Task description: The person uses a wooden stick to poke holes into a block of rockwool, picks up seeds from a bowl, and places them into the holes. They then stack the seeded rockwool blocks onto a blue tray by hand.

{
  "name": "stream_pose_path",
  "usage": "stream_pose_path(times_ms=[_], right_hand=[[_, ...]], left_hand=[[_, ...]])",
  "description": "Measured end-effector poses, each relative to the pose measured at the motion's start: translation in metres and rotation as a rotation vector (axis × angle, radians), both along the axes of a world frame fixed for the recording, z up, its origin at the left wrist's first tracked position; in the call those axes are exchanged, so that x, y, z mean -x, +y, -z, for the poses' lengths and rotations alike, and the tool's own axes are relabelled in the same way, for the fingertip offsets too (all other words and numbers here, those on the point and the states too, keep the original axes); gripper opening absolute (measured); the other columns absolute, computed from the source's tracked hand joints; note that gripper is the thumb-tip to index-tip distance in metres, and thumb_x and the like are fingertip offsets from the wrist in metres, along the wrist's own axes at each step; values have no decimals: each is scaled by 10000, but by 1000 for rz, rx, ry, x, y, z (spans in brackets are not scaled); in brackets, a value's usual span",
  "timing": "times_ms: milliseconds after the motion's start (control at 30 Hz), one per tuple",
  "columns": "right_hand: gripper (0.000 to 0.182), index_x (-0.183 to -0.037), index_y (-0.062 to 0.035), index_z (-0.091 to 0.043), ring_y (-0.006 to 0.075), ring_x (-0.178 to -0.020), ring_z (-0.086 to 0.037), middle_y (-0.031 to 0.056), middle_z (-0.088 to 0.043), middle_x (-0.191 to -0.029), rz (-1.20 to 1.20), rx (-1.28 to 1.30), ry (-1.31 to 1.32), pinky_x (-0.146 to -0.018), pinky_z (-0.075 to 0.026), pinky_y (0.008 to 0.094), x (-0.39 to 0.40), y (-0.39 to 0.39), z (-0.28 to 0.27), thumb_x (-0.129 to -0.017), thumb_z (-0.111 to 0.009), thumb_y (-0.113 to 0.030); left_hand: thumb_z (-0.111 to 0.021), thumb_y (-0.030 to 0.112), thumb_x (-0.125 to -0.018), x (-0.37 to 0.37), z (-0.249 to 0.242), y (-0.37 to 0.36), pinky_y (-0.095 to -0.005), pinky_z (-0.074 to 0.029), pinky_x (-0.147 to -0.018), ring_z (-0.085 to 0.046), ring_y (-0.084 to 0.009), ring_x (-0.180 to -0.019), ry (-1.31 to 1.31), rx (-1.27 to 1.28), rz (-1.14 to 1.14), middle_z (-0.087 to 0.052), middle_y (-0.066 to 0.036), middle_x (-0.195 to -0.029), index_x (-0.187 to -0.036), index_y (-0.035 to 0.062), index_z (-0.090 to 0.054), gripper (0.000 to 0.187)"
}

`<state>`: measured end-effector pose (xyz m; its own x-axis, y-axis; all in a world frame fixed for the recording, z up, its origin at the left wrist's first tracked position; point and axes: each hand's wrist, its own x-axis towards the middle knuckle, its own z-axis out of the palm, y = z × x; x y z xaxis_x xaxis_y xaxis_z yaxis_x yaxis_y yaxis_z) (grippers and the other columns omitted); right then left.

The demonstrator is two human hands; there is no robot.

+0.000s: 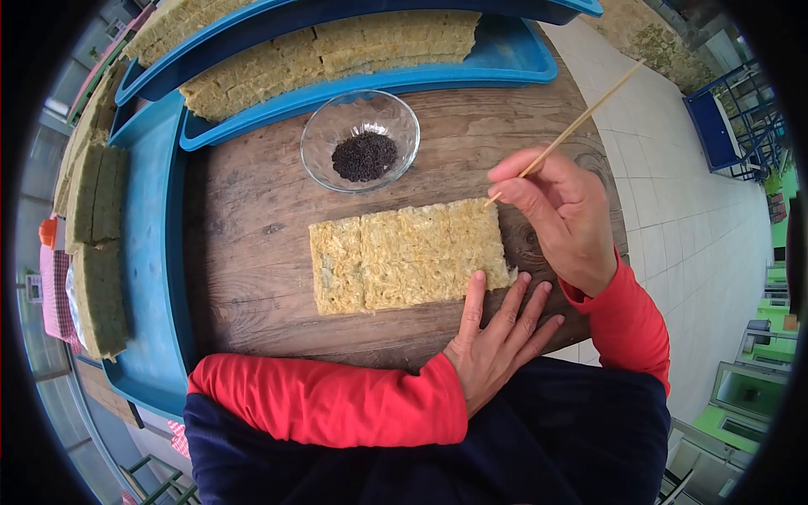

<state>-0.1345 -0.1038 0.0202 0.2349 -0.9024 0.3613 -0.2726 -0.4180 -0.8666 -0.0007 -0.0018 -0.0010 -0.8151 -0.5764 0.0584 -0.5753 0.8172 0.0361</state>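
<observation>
A yellowish fibrous slab (412,257) with small holes and grooves lies flat on the wooden table (252,286). My right hand (560,210) pinches a thin wooden stick (589,111) near its lower end, whose tip is at the slab's upper right corner. Resting on the slab's lower right edge and the table, my left hand (497,337) has its fingers spread and holds nothing. Behind the slab stands a clear glass bowl (316,139) with small black grains (364,156) in it.
Blue trays (147,252) line the left side and the back (513,63), with more fibrous slabs (404,42) in them. Slabs (101,295) also stand along the far left. Beyond the table's right edge is a tiled floor (690,244).
</observation>
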Motion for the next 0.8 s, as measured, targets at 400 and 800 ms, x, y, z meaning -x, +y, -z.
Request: stream_pose_path(times_ms=[400,800], right_hand=[[184,-924,-11,-602,120,-686,-550,64,-578,-821,48,-77,49,-617,-446,232,-4,3,-8,-925,-485,-152],[190,-897,6,-589,127,-676,-557,72,-571,-799,-45,-10,35,-612,-449,238,-5,2,-4,-925,-486,-152]], left_hand=[[-414,305,-831,0,0,0,-676,-220,-951,-319,-291,-1286,-8,17,-2,-274,-96,-1430,-1395,240,-255,590],[-425,306,-824,0,1,1,-674,-215,-949,-330,-287,-1278,17,14,-7,-295,-91,-1419,-1389,241,-269,590]])
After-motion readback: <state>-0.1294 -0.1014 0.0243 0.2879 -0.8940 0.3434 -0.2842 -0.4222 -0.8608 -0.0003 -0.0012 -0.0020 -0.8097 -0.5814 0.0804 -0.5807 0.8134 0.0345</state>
